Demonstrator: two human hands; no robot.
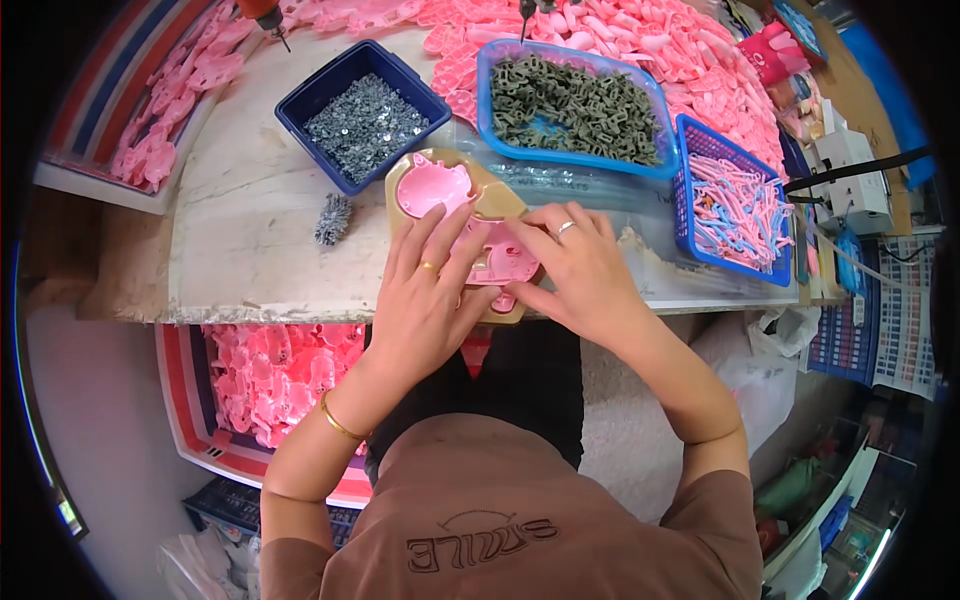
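Note:
A tan fixture [397, 204] lies at the table's front edge, with a pink plastic shell [435, 188] seated in its upper part. Lower on the fixture sits a second pink plastic shell [512, 262], partly covered by fingers. My left hand [432, 270] grips this lower shell from the left, its fingers bent over the piece and its thumb near the bottom edge. From the right, my right hand [578, 262] holds the same shell between thumb and forefinger. A small round pink part [503, 301] shows below the thumbs. What lies under my left fingers is hidden.
Behind the fixture stand a dark blue bin [292, 107] of screws and a blue tray [486, 100] of dark green parts. A blue basket [684, 200] holds pink and blue pieces. A screw cluster [333, 219] lies left. Two screwdrivers, one orange [262, 14], hang above.

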